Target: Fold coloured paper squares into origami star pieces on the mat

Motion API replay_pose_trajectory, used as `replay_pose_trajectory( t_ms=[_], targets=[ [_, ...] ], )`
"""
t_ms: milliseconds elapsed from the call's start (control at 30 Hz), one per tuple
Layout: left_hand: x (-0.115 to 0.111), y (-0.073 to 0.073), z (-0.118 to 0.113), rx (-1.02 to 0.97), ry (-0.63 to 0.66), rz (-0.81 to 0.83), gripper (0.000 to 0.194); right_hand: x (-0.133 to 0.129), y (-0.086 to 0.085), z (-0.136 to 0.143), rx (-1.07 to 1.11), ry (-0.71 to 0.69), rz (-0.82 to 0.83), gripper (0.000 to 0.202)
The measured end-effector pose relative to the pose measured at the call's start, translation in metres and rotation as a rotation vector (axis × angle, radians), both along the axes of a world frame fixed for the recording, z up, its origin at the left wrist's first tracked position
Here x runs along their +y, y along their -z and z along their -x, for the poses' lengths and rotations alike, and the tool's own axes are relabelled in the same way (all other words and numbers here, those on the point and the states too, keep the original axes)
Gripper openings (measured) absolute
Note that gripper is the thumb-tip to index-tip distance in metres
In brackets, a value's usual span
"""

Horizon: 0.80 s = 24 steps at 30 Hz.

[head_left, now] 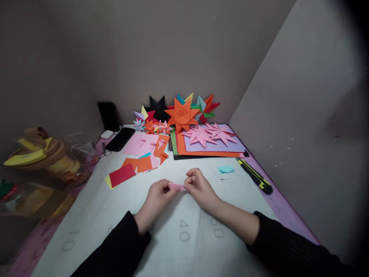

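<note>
Atop a white sheet printed with grey numerals (201, 246), a flat red paper rectangle (122, 176) overlaps a yellow paper piece (108, 183) at left. Nearer the middle, the left hand (158, 197) pinches a small folded pink paper strip (175, 186) between thumb and fingers — the strip spanning the space between both hands. Fingertips of the right hand (200, 189) meet its right end; whether they pinch it cannot be told. Farther right, a folded turquoise paper piece (226, 169) lies near a black-and-yellow utility knife (255, 176).
</note>
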State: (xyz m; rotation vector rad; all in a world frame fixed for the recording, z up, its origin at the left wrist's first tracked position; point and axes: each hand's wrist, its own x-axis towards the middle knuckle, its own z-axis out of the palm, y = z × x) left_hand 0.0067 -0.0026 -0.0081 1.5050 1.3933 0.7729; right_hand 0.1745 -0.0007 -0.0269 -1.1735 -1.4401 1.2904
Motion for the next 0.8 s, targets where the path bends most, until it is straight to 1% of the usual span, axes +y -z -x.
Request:
replay_pose_trajectory(
  t_ms=[133, 233, 333, 400, 533, 633, 700, 800],
  targets=[
    [-0.0005, -0.0009, 0.0008, 0.023, 0.017, 0.002, 0.023, 0.0006, -0.0006, -0.0021, -0.003, 0.014, 0.001, 0.021],
    [-0.0003, -0.0023, 0.0015, -0.008, 0.014, 0.045, 0.023, 0.0011, 0.0004, -0.0016, 0.053, 0.014, 0.006, 0.019],
    [-0.0007, -0.0030, 0.0008, -0.062, -0.013, 0.097, 0.026, 0.0001, 0.0004, 0.0017, 0.164, 0.005, 0.002, 0.020],
    [-0.0017, -0.0028, -0.0004, -0.099, -0.012, 0.102, 0.027, -0.0013, -0.0011, 0.0044, 0.215, 0.000, 0.008, 0.022],
    [-0.0029, -0.0031, -0.0017, -0.105, 0.044, 0.106, 0.032, -0.0022, -0.0049, 0.0063, 0.240, 0.058, 0.024, 0.023],
    [-0.0015, -0.0040, 0.0003, -0.087, 0.025, 0.081, 0.039, -0.0005, -0.0054, 0.0036, 0.266, 0.076, 0.042, 0.024],
    [-0.0003, -0.0043, 0.0018, -0.119, -0.005, 0.059, 0.035, 0.0006, -0.0046, 0.0016, 0.275, 0.080, 0.049, 0.023],
    [-0.0001, -0.0030, 0.0017, -0.236, -0.011, 0.048, 0.022, 0.0009, -0.0032, 0.0002, 0.238, 0.062, 0.041, 0.021]
  ],
)
